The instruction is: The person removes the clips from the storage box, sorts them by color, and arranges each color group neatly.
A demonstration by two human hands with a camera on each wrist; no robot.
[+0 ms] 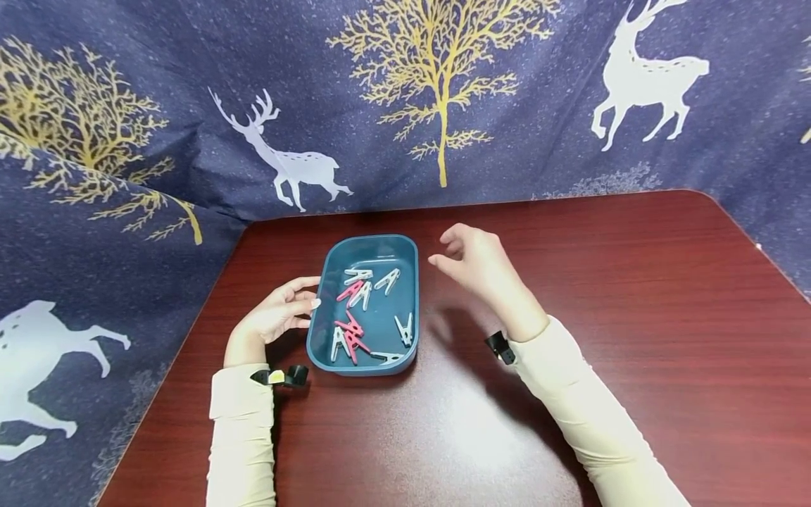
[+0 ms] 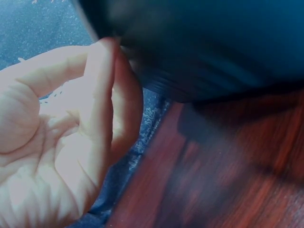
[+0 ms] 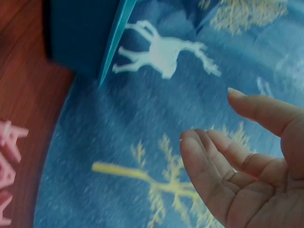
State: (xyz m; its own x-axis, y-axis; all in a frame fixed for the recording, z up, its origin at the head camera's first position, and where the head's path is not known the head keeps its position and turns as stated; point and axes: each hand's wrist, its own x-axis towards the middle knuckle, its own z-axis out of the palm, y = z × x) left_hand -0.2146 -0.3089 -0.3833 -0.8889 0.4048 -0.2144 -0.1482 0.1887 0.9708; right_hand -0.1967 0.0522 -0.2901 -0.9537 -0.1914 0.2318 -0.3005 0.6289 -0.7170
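Observation:
A blue plastic bin [image 1: 364,246] stands on the table, with several white clothespins [image 1: 388,280] and pink clothespins [image 1: 350,324] lying loose in it. My left hand [image 1: 281,310] grips the bin's left wall, its thumb over the rim; the left wrist view shows fingers [image 2: 102,90] against the bin's side [image 2: 213,57]. Right of the bin, my right hand [image 1: 481,260] is raised above the table, fingers loosely bent and thumb apart, holding nothing. Several pink clothespins [image 3: 7,173] appear at the left edge of the right wrist view, outside the bin; the head view does not show them.
The dark red wooden table [image 1: 633,317] has a glossy, light-reflecting surface. A blue cloth [image 1: 526,155] printed with white deer and yellow trees hangs behind the table and along its left side. Each wrist wears a small black camera strap [image 1: 500,348].

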